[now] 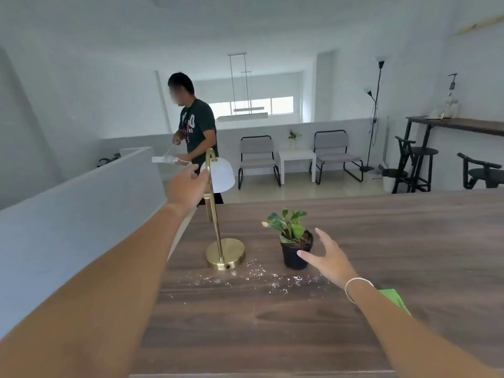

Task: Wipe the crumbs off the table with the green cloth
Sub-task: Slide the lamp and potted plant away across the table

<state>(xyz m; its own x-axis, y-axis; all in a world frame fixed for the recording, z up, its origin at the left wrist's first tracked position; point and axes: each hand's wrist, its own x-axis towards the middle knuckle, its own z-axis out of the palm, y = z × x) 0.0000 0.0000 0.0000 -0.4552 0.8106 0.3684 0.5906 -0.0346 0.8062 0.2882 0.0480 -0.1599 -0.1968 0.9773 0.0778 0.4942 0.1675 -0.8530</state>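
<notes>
The left hand is gripping the brass lamp stem; the right hand, fingers spread, is reaching the potted plant. Clearing both off the crumbs likely precedes fetching the green cloth.

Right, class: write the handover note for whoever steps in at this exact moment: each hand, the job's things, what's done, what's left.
Left hand: up at the brass lamp's stem, near the white shade; whether it grips is unclear.
Right hand: open, empty, fingers spread beside the potted plant.
Green cloth: lying on the table, partly hidden behind the right forearm, not in either hand.
Crumbs: scattered in front of the lamp base and the pot.
Done: no wiping visible.
Left: probably move lamp and plant aside, pick up the cloth, wipe the crumbs off.
</notes>
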